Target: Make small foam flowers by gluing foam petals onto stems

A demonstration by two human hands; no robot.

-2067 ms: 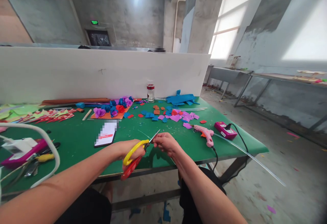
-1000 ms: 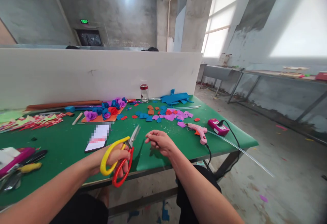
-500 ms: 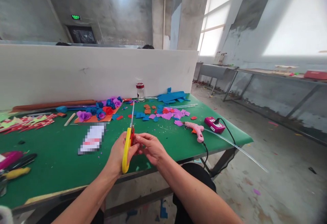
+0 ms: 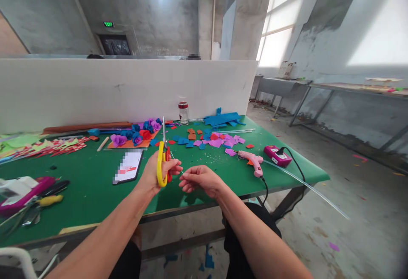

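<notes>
Left hand: here it is, just in from the table's (image 4: 95,198) near edge, the left hand (image 4: 162,169) wrapped around the yellow-and-red scissors (image 4: 160,166).
Scissors: blades up and toward the far edge, seen almost edge-on, so no telling whether they're parted; carried this way, probably, to leave the fingertips free.
Right hand: beside it, the right hand (image 4: 200,180) with thumb and fingers pinched on a thin strand (image 4: 182,171).
Strand: it slants across the small gap between the hands, likely held close for fine control; its material is too slim to call.
Glue gun: the pink glue gun (image 4: 251,158) lies near the right edge, nozzle toward the paper petals (image 4: 216,142), handle toward the near edge, presumably for an easy grab.
Glue stick: a long clear stick (image 4: 312,189) trails behind the gun, over the right edge.
Far edge: paper roses (image 4: 119,140) on the left, lidded jar (image 4: 183,114) mid-edge, blue paper (image 4: 223,119) by the far right corner, likely parked there for elbow room.
</notes>
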